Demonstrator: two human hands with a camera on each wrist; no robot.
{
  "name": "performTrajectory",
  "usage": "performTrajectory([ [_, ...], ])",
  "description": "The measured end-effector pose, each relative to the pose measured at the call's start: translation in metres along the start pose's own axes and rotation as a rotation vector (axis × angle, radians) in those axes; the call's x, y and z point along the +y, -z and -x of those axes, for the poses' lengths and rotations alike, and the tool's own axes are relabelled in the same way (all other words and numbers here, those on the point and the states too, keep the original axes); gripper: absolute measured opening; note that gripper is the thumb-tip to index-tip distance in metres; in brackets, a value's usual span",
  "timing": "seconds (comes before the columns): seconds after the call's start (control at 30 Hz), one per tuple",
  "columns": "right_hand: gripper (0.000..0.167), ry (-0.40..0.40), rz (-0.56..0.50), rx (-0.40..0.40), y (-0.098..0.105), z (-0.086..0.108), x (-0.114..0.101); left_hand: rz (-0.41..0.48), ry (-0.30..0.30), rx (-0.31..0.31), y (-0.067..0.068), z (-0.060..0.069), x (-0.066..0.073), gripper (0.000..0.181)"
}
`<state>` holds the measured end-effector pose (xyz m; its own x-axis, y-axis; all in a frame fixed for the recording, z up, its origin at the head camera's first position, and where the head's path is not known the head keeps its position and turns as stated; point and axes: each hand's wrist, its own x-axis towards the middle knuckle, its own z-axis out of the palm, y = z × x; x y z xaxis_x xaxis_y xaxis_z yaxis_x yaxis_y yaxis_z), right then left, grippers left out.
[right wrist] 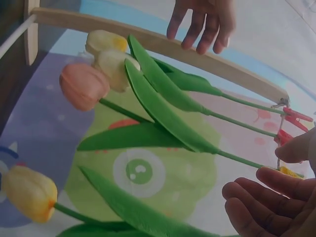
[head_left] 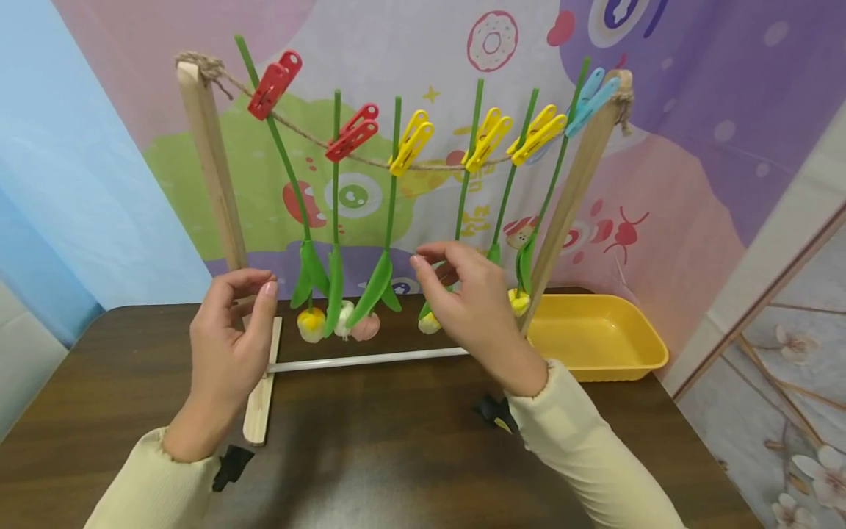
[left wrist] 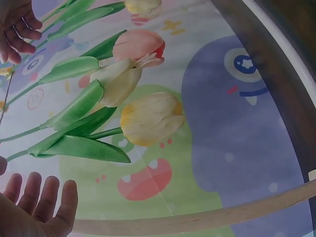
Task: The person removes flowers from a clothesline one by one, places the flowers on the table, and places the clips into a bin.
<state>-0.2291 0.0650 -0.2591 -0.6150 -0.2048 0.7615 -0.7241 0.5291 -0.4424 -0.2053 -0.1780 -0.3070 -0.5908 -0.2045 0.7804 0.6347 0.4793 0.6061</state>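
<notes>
Artificial tulips hang head down from a sagging twine [head_left: 307, 134], their green stems clipped by red clothespins [head_left: 274, 84], yellow clothespins [head_left: 411, 143] and a blue one [head_left: 591, 103]. Beside the left post, my left hand [head_left: 228, 330] is raised with loosely bent fingers and holds nothing. A yellow-white tulip [left wrist: 150, 120] and a white tulip [left wrist: 116, 83] hang near it. My right hand [head_left: 472, 305] is empty too, in front of the tulips on the right, and it partly hides them. The pink tulip [right wrist: 84, 86] hangs between the two hands.
Two wooden posts [head_left: 214, 169] carry the twine, with a white rod [head_left: 370, 361] joining them low down. At the right stands a yellow plastic basin [head_left: 598, 330] on the dark wooden table [head_left: 370, 455]. A printed cloth with cartoon figures hangs behind.
</notes>
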Motion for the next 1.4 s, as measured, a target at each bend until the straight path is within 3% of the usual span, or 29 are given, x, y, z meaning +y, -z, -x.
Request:
performTrajectory([
  [0.6, 0.016, 0.029, -0.085, -0.029, -0.021, -0.016, -0.018, -0.016, 0.027, -0.038, -0.003, -0.009, 0.004, 0.022],
  [0.83, 0.017, 0.04, -0.108, -0.073, -0.029, -0.022, -0.028, -0.009, 0.068, -0.064, -0.005, -0.015, 0.012, 0.024],
  [1.4, 0.024, 0.025, -0.142, -0.15, -0.039, -0.042, -0.045, -0.027, 0.134, -0.134, -0.017, -0.041, 0.027, 0.036],
])
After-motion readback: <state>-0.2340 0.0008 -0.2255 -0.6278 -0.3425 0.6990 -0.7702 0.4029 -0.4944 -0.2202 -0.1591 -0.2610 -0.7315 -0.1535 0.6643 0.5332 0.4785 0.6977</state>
